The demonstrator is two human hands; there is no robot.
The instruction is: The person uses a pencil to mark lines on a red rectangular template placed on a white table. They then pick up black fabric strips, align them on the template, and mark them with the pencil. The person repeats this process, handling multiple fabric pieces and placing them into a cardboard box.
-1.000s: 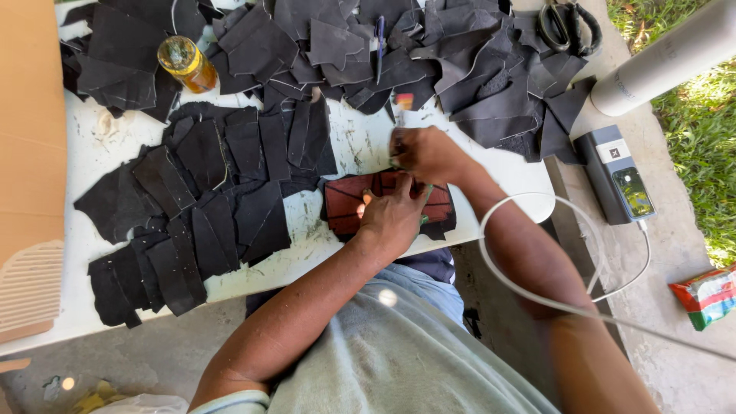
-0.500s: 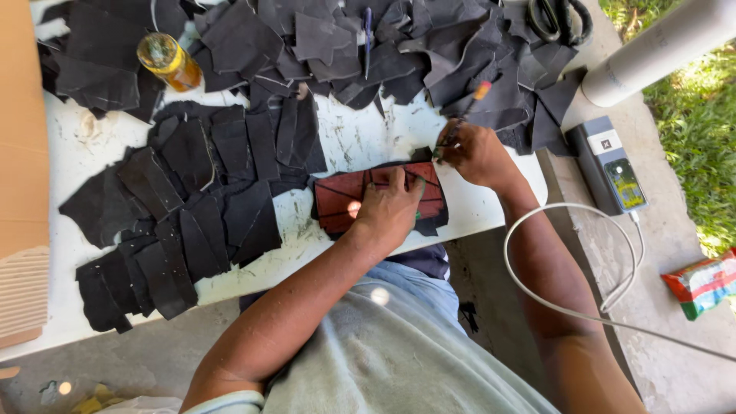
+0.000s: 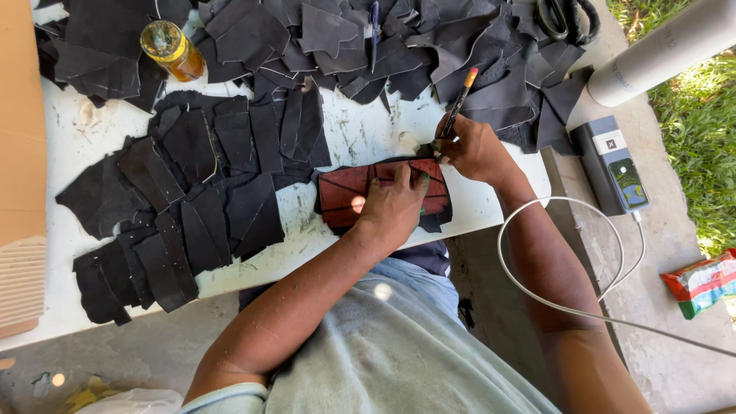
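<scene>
A white worktable (image 3: 360, 134) fills most of the view from above, scuffed and marked, with grey concrete floor (image 3: 659, 307) to the right and a strip of grass (image 3: 701, 146) beyond it. Black leather offcuts (image 3: 322, 38) lie heaped along the far edge of the table, and more cut black pieces (image 3: 176, 207) are laid overlapping in rows across the left half. A tan board (image 3: 19, 153) runs down the left edge. A grey cylinder (image 3: 667, 50) slants in at the top right, and beside it on the floor rests a dark power bank (image 3: 613, 165) with a white cable (image 3: 567, 222) looping away from it. A red and green snack packet (image 3: 701, 282) lies further right.

Near the table's front edge sits a reddish-brown template (image 3: 360, 193) on top of a black leather piece (image 3: 435, 222). The left hand (image 3: 395, 205) presses flat on the template, fingers spread, holding it down. The right hand (image 3: 474, 149) is closed around a pencil (image 3: 458, 103) with an orange end, tip down at the template's far right corner.

Compared with a second ago, the right hand has travelled from the template's upper middle edge out to that right corner, while the left hand has stayed pressed in place; judging by this, the outline along the top edge looks traced and the marking has reached the corner.

A small amber jar (image 3: 170, 50) stands at the top left, a blue pen (image 3: 373, 27) lies among the scraps, and black scissors (image 3: 567, 17) rest at the top right
</scene>
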